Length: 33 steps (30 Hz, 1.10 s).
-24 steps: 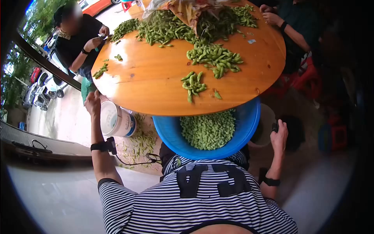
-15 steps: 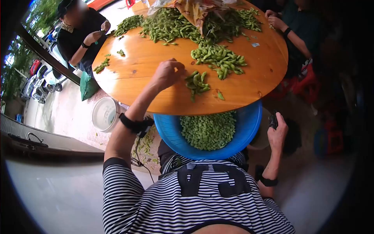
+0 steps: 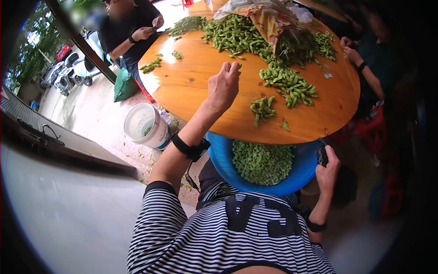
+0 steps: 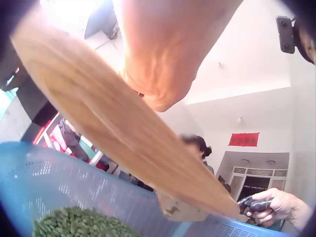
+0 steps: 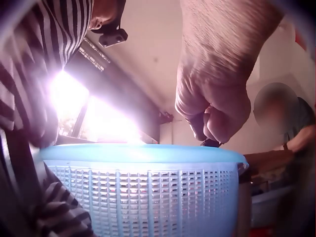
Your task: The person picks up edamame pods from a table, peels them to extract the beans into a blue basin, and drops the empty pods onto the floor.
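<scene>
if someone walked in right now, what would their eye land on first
Probably the big heap of green pods on the table's far side, partly under a crumpled bag. Next, the bright blue basket of shelled beans below the near edge, and the right hand beside it, gripping a dark tool.

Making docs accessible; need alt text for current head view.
A person's left hand is over a wooden table with piles of green pods, while the right hand grips a small dark object beside a blue basket holding green beans. Two other people are at the table; a white bucket is at left.
</scene>
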Motion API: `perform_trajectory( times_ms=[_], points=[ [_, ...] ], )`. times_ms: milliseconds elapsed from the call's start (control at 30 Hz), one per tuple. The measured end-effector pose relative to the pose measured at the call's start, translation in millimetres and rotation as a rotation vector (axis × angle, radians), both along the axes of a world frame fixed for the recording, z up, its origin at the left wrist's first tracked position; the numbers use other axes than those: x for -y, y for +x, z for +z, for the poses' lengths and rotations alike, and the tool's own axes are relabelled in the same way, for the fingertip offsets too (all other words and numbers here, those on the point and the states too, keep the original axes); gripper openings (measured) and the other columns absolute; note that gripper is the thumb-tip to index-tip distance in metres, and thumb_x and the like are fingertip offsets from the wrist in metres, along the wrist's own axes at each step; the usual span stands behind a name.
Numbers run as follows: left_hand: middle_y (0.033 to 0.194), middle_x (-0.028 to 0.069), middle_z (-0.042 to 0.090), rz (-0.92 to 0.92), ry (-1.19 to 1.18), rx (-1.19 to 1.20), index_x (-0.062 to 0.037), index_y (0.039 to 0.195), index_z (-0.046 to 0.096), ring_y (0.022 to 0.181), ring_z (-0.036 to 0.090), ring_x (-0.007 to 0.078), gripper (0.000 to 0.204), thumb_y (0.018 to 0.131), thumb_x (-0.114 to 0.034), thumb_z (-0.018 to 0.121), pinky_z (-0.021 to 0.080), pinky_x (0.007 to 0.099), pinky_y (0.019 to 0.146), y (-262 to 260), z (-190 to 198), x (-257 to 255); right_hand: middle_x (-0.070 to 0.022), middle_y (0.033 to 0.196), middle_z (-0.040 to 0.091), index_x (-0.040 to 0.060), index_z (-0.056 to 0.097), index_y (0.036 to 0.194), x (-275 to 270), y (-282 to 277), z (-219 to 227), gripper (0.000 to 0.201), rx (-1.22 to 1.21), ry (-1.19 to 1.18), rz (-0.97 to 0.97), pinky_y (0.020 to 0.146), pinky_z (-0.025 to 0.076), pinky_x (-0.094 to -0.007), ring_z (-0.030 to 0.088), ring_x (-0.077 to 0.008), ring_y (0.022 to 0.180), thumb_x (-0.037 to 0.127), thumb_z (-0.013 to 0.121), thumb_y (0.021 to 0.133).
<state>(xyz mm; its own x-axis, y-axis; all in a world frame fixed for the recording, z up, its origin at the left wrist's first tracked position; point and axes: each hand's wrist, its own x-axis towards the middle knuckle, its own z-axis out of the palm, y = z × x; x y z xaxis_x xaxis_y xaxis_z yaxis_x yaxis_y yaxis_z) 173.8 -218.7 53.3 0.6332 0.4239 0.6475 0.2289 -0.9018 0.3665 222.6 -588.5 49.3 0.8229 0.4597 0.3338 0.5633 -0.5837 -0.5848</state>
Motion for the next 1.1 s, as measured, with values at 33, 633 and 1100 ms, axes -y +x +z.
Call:
perform_trajectory(
  times_ms=[33,633,1100],
  points=[
    [0.086,0.0129,0.059,0.006,-0.001,-0.001,-0.0044,0.089,0.053,0.078,0.061,0.0360,0.018,0.083,-0.016,0.065,0.049,0.0461,0.066,-6.8,-7.1,-8.4,-0.0218,0.084,0.055,-0.0065,0.056,0.100,-1.0,-1.3,-0.7,0.039,-0.001,-0.001,0.006,0.073,0.045,-0.0401,0.056,-0.0415,0.080,-0.007,0.048,0.062],
    [0.074,0.0026,0.061,-0.787,-1.346,0.113,-0.0007,0.086,0.062,0.061,0.057,0.0076,0.007,0.088,-0.007,0.066,0.045,0.0218,0.052,-57.3,10.7,94.3,0.0000,0.068,0.051,-0.0088,0.060,0.099,-63.1,-30.8,23.4,0.032,-0.837,0.562,0.482,0.051,0.037,-0.0190,0.043,-0.0037,0.058,0.000,0.042,0.074],
    [0.072,0.0026,0.060,-0.761,-1.486,0.134,-0.0030,0.089,0.056,0.059,0.054,0.0087,0.009,0.088,-0.005,0.065,0.042,0.0218,0.052,-57.7,-23.7,143.7,0.0029,0.065,0.040,-0.0086,0.056,0.101,-69.2,-28.3,12.0,0.030,-1.180,0.773,0.495,0.043,0.028,-0.0176,0.031,-0.0026,0.053,-0.003,0.035,0.082]
  ],
)
